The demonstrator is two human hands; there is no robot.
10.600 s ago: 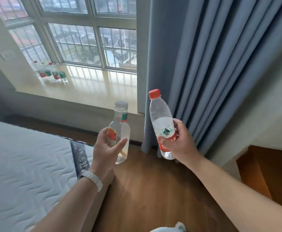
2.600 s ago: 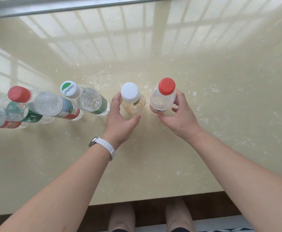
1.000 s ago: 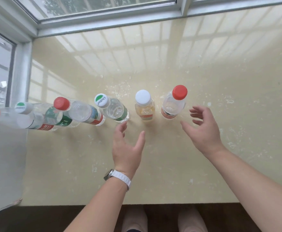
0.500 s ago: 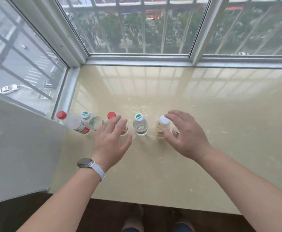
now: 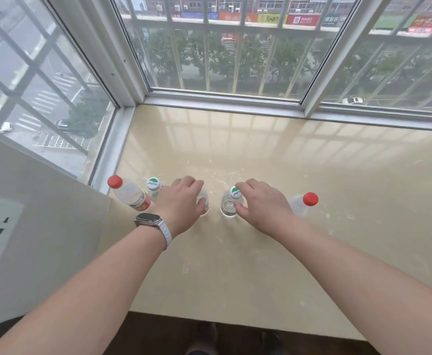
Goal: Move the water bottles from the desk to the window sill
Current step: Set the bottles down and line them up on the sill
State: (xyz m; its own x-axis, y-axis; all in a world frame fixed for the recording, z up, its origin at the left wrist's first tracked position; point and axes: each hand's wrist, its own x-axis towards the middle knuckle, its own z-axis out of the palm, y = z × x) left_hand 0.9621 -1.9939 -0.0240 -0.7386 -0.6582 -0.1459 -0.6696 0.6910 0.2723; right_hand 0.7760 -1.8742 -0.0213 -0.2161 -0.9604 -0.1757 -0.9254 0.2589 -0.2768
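Green-capped bottle (image 5: pixel 228 210) stands upright on the window sill (image 5: pixel 261 265), and my right grip (image 5: pixel 258 206) grasps it, thumb on its near side, fingers over the cap. My left grip (image 5: pixel 181 203) is curled round the neighbouring bottle (image 5: pixel 205 201), its cap mostly hidden under my fingers. Left of that hand stand a far-left red-capped bottle (image 5: pixel 130 194) and a second green-capped bottle (image 5: pixel 153 184). A right-end red-capped bottle (image 5: pixel 303 202) stands just beyond my right grip. A watch (image 5: pixel 148 220) sits on my left wrist.
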